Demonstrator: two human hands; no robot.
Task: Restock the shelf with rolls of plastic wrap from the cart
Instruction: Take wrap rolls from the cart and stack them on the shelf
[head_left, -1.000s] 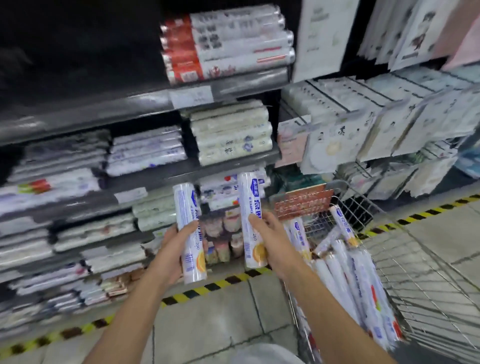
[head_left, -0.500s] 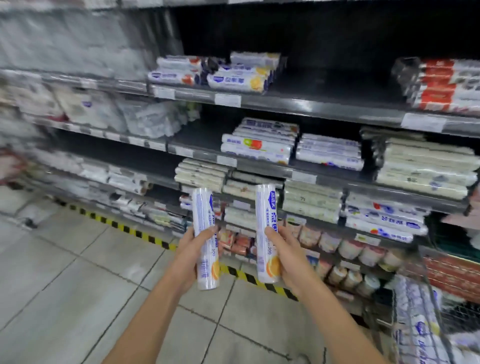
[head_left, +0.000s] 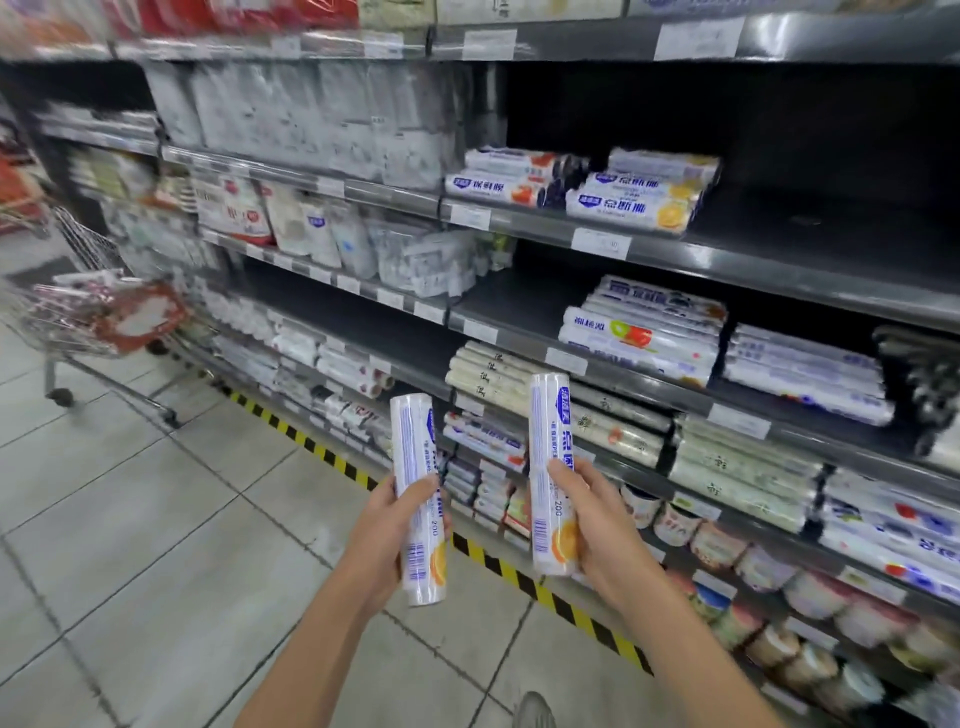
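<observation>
Rolls of plastic wrap stand upright at lower centre of the frame, 2 in all. The left hand (head_left: 387, 535) curls around the left roll (head_left: 418, 499). The right hand (head_left: 597, 525) curls around the right roll (head_left: 550, 467), held slightly higher. Both rolls are in front of the shelf (head_left: 753, 270), where matching rolls (head_left: 631, 208) lie at upper right.

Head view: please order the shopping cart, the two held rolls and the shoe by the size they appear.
1. shopping cart: largest, though blurred and cut by the edge.
2. right-hand roll and left-hand roll: look alike, so unranked.
3. shoe: smallest; only its tip shows.
</observation>
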